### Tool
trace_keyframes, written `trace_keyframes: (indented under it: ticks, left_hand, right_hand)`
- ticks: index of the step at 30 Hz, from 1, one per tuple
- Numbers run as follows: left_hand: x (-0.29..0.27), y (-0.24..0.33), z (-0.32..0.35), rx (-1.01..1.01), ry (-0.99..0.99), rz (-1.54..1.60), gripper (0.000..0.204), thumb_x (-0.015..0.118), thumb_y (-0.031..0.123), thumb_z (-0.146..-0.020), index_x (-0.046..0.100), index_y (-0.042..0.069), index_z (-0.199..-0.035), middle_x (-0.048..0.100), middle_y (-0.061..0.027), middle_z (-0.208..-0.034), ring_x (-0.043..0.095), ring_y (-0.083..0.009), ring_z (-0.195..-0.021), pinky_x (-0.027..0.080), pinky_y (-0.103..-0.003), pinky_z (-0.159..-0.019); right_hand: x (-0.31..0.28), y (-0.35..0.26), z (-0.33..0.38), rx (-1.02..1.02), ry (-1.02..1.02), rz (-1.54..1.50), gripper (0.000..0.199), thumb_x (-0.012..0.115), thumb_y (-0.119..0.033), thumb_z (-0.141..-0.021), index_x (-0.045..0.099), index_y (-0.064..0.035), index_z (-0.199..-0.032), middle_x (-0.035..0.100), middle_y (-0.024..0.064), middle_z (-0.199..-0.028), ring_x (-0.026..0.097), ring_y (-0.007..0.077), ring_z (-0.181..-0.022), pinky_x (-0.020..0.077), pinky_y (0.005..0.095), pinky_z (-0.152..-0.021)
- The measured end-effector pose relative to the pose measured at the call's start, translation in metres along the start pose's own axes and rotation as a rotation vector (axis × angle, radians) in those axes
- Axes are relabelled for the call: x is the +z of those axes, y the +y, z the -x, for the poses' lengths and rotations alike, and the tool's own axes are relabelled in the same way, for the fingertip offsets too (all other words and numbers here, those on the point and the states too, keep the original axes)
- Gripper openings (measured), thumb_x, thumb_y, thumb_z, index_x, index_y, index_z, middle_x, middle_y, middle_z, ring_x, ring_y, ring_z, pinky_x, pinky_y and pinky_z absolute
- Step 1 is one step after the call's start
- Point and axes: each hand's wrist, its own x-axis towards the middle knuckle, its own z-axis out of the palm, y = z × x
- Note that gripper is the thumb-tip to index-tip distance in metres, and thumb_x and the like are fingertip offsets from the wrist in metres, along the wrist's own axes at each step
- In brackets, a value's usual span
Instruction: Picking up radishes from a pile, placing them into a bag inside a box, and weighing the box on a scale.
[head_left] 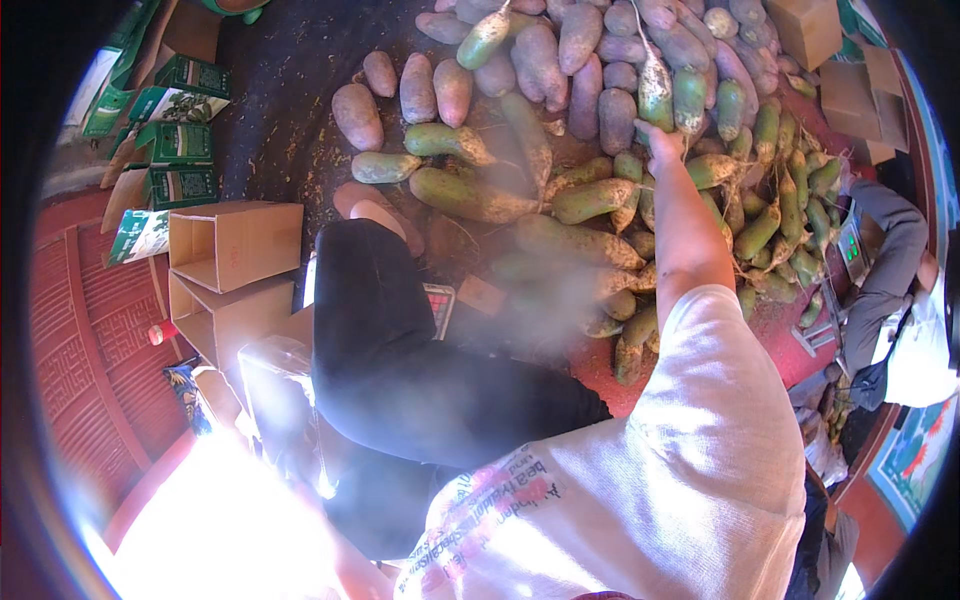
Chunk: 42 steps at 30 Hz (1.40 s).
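Note:
My right arm reaches far out over a pile of vegetables. At its end my right hand (662,147) closes round the lower green end of a radish (655,92), whose pale tip and thin root point away from me. A second green radish (689,98) lies right beside the fingers. Purple-skinned radishes (540,65) fill the far part of the pile. Long green radishes (470,195), some with soil on them, lie nearer and to the right. My left forearm runs into strong glare at the lower left, and the left hand does not show.
Open cardboard boxes (235,248) stand at the left, with green printed cartons (180,145) behind. My bent dark-trousered leg (400,350) crosses the middle. At the right, a person in grey trousers (890,260) is near a scale (852,245). More cardboard boxes (855,95) stand at the far right.

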Motion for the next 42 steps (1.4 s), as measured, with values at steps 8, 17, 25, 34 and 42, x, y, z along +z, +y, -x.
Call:
trace_keyframes:
  ticks: [8,17,25,34,42]
  left_hand:
    - [-0.002,0.087,-0.043,-0.068,0.141,0.148,0.056,0.056,0.017,-0.101,0.035,0.005,-0.152,0.048,-0.0156,-0.147,0.060,-0.0325,-0.121,0.051,-0.042,-0.102]
    - [0.124,0.365,-0.023,0.726,-0.612,0.153,0.043,0.066,0.006,-0.088,0.063,0.007,-0.131,0.066,-0.0133,-0.128,0.063,-0.0253,-0.119,0.047,-0.036,-0.104]
    - [0.232,0.372,0.054,0.390,-1.313,0.899,0.085,0.087,0.018,-0.076,0.040,0.014,-0.146,0.050,-0.0100,-0.142,0.038,-0.0250,-0.140,0.030,-0.040,-0.118]
    - [0.237,0.340,0.042,-0.449,-1.408,1.640,0.093,0.066,0.061,-0.086,0.030,0.009,-0.153,0.041,-0.0127,-0.153,0.036,-0.0305,-0.143,0.025,-0.051,-0.121]
    - [0.236,0.336,0.026,-0.253,-1.292,1.830,0.098,0.063,0.068,-0.084,0.028,0.008,-0.153,0.040,-0.0133,-0.153,0.035,-0.0321,-0.143,0.023,-0.052,-0.121]
  right_hand:
    - [-0.038,-0.032,0.044,0.003,-0.332,-0.048,0.080,0.086,-0.021,-0.076,0.041,-0.0043,-0.140,0.054,0.0136,-0.134,0.058,0.0282,-0.118,0.0556,0.0425,-0.092]
    - [-0.104,-0.089,0.254,0.424,-0.786,-0.556,0.049,0.062,-0.043,-0.093,0.055,-0.0067,-0.126,0.064,0.0127,-0.112,0.064,0.0260,-0.096,0.0582,0.0322,-0.076]
    - [-0.176,-0.173,0.394,0.029,-0.956,0.047,0.068,0.049,-0.062,-0.097,0.061,0.0000,-0.122,0.064,0.0044,-0.076,0.058,0.0129,-0.057,0.0472,0.0267,-0.051]
    - [-0.134,-0.139,0.397,-0.503,-0.812,0.388,0.088,0.057,-0.066,-0.091,0.042,0.0022,-0.146,0.049,0.0259,-0.143,0.047,0.0353,-0.133,0.0375,0.0452,-0.113]
    - [-0.084,-0.122,0.423,-0.636,-0.779,0.163,0.074,0.089,-0.014,-0.074,0.053,0.0067,-0.135,0.059,0.0174,-0.133,0.062,0.0233,-0.115,0.0495,0.0360,-0.100]
